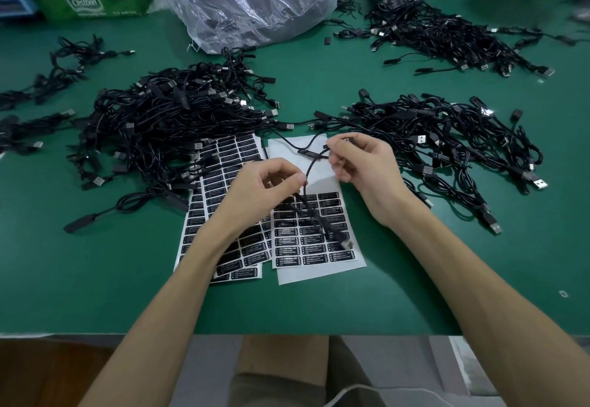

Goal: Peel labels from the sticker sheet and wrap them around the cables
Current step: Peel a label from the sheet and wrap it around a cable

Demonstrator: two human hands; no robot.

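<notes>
Black thin cable (308, 169), pinched by left hand (266, 191) and right hand (362, 164), hangs over the sticker sheet (319, 274); the clear plastic bag (255, 1) holds something dark.

Your light is soft and even; the plastic bag (255, 1) glares, the dangling cable (316, 218) smears (edges bend).

Sticker sheet (319, 259): glossy white paper, black print | cables (166, 125) left of sheet: matt black sheath, shiny metal plugs (273, 113) | bag (255, 1) beyond sheet: crinkled clear plastic | table (95, 279): matt green
</notes>
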